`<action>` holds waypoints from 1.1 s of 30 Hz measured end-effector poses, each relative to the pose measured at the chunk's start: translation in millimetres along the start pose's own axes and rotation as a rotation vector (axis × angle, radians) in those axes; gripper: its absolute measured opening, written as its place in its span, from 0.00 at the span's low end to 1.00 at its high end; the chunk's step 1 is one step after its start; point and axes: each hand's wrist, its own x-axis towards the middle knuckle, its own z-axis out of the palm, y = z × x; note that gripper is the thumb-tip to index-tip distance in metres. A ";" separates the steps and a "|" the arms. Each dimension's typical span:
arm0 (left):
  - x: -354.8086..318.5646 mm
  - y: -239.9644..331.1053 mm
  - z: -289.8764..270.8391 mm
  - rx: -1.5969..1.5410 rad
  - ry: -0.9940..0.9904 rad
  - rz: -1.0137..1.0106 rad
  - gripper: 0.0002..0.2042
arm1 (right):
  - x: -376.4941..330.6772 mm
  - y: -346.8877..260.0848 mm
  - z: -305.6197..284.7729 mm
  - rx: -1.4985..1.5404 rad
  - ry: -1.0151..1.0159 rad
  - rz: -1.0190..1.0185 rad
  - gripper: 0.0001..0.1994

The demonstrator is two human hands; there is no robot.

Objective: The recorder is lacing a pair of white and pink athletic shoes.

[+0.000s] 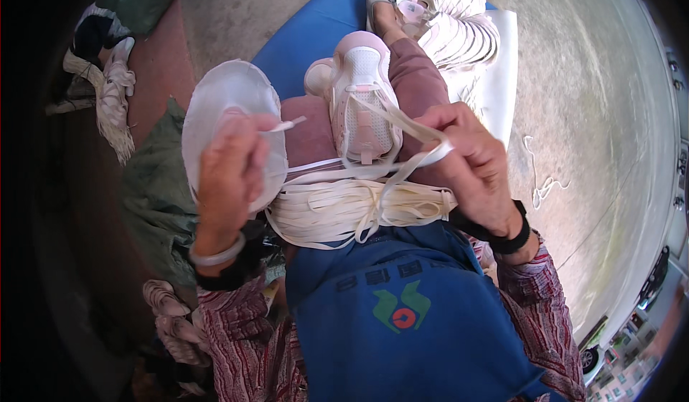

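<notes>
A pale pink and white sneaker (366, 115) rests upright in my lap between the knees, with a lace strung through its upper part. My right hand (470, 165) is closed on a flat white shoelace (402, 118), which loops from the shoe to the fingers. To the left of the shoe, my left hand (233, 161) is slightly blurred and pinches a white lace end that pokes out past its fingertips. Behind that hand stands a white oval piece (233, 82). Across my lap, below the shoe, lies a thick bundle of cream shoelaces (330, 212).
White shoe parts (463, 32) are stacked at the far right on a white sheet (502, 79). A loose lace (540, 187) lies on the floor at right. Dark green sacking (158, 179) and more pink shoes (176, 323) sit to the left. A blue apron (402, 287) covers my lap.
</notes>
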 end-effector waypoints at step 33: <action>73.4 -32.1 49.4 1.063 -0.113 0.261 0.15 | 31.3 71.0 -21.1 -0.462 -0.258 0.000 0.09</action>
